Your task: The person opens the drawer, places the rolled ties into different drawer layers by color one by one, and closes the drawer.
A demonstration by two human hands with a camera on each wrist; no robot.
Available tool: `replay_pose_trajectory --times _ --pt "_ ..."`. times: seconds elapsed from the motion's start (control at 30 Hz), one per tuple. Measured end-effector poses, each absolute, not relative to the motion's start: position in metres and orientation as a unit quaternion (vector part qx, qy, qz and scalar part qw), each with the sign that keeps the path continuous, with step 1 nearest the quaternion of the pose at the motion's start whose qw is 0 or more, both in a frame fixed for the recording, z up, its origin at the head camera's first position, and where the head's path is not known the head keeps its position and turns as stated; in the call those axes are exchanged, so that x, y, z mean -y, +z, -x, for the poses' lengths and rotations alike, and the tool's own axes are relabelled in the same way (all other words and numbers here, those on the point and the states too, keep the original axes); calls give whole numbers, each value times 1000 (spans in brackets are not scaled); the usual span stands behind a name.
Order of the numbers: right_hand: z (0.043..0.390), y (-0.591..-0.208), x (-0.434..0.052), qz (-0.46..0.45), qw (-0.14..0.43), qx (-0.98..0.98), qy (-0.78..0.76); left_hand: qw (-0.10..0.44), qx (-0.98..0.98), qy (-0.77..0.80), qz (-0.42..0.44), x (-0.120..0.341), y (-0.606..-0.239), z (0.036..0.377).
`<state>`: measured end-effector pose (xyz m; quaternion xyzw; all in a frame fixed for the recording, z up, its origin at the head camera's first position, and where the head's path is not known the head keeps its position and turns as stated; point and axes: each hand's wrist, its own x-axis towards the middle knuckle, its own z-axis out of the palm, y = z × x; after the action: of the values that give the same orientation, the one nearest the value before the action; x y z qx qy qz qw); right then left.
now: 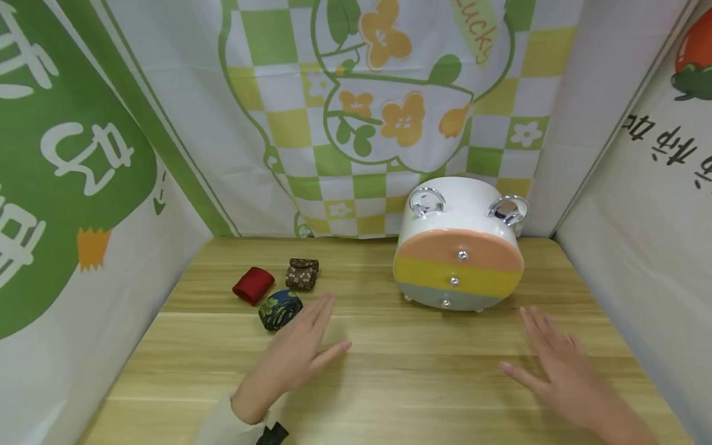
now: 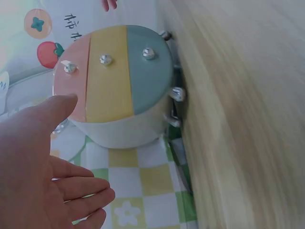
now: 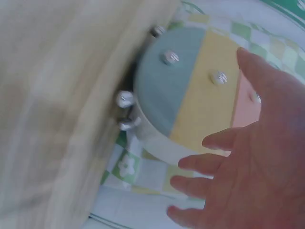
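My left hand (image 1: pixel 293 351) hovers over the table with its fingers extended and thumb spread, holding nothing. Nearest to it is a dark blue rolled necktie (image 1: pixel 280 309) with a green flower pattern, partly overlapped by the fingers in the head view. Behind that lie a red rolled necktie (image 1: pixel 254 285) and a brown rolled one (image 1: pixel 303 274) with small pale flowers. My right hand (image 1: pixel 567 378) is also empty, fingers stretched forward, in front and to the right of an oval drawer box (image 1: pixel 459 272). The box has orange, yellow and grey-blue drawers (image 3: pixel 167 76) with silver knobs, all closed.
Two silver ring shapes (image 1: pixel 427 201) stand on top of the white box, which rests on small feet near the back edge of the wooden table (image 1: pixel 389 383). A checked cloth (image 1: pixel 356 179) hangs behind, and printed cloth walls (image 1: pixel 645 235) close both sides.
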<state>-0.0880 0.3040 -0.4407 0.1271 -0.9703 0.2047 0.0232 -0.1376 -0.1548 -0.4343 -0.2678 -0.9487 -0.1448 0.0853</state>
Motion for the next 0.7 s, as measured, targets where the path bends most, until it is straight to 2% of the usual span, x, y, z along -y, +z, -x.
replay_pose_trajectory --times 0.13,0.4,0.57,0.7 --pt "103 -419 -313 -112 -7 956 270 93 945 -178 259 143 -421 142" --pt "150 -376 -325 -107 14 942 317 217 908 -206 293 109 -395 159" --pt "183 -357 -330 -110 21 936 333 226 890 -256 302 78 -378 172" --pt "208 -348 -329 -120 20 926 357 214 880 -295 305 53 -366 182"
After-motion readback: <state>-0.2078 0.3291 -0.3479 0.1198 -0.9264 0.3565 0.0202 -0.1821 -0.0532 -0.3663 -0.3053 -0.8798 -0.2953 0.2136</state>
